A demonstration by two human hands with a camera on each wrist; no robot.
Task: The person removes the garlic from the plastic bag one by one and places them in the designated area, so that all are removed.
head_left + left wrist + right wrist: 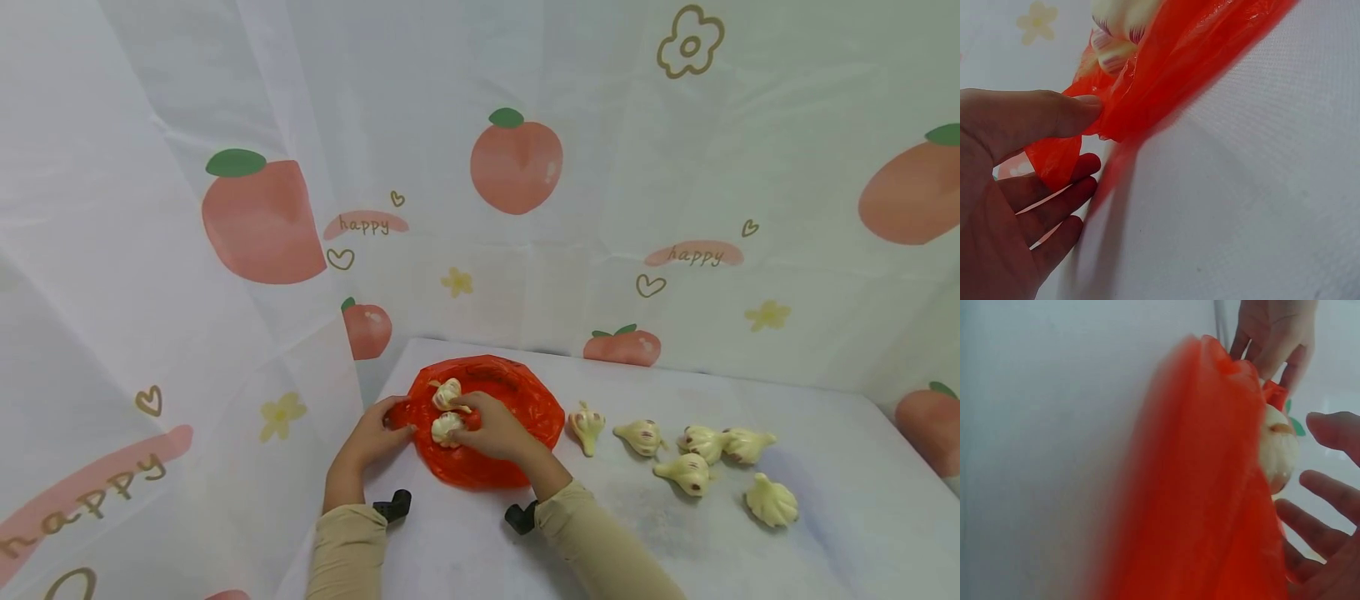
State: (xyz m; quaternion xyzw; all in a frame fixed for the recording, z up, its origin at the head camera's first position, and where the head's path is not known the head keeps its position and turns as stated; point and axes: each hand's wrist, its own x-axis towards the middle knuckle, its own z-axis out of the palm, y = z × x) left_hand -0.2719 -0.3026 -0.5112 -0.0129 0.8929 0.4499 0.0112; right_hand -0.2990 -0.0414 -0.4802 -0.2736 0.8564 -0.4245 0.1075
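Observation:
A red plastic bag [483,473] lies spread on the white table, with two pale garlic bulbs on it: an upper garlic bulb [447,393] and a lower garlic bulb [446,429]. My left hand [375,435] pinches the bag's left edge between thumb and fingers; in the left wrist view the thumb [1054,115] presses on the red film. Over the bag, my right hand [493,427] reaches in from the right beside the two bulbs. Its fingers [1316,531] are spread apart in the right wrist view, close to a garlic bulb [1277,453] without gripping it.
Several more garlic bulbs lie right of the bag, among them one near it [587,427] and one at the far right [772,502]. Black pieces [393,506] show at both wrists. White patterned sheets [570,275] hang behind and at the left.

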